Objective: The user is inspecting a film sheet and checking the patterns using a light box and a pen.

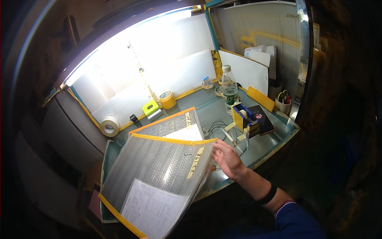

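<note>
Tabletop [260,148] — bottle [229,85], tape dispenser [239,118] beyond folder [157,163]

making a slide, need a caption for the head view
Right hand holding a yellow-edged clear sleeve by its corner at a lit desk.

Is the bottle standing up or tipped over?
Standing up. The bottle has its cap on top and its bottom toward the table.

Looks like a workshop in here: a tube light [115,42] above the glass-topped table [207,109], tape rolls [167,100] along its back edge, a tape dispenser [240,119] toward its right.
</note>
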Demonstrator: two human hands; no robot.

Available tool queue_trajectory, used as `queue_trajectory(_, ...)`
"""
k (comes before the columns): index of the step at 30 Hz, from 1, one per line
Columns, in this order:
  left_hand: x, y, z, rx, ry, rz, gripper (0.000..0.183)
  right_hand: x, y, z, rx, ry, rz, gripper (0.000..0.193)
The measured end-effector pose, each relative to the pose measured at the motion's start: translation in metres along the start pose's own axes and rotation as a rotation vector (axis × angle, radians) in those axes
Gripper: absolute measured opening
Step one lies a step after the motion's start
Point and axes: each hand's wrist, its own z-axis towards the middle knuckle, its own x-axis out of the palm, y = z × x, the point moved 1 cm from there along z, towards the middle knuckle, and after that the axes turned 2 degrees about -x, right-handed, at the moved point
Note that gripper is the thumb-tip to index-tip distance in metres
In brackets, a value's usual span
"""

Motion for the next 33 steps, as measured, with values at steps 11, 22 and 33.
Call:
queue_trajectory(11, 0.006, 0.001, -0.002, -0.028, 0.032, 0.011, 0.005, 0.018, 0.0, -0.009, 0.077, 0.082, -0.033, 0.031)
queue_trajectory(22, 0.037, 0.02, 0.01, -0.225, 0.217, -0.153, 0.007, 0.07, -0.033, -0.057, 0.773, 0.428, 0.008, 0.08)
queue_trajectory(33, 0.037, 0.035, 0.0, -0.331, 0.406, -0.088, 0.013, 0.025, -0.046, 0.023, 0.097, -0.008, -0.28, 0.045)
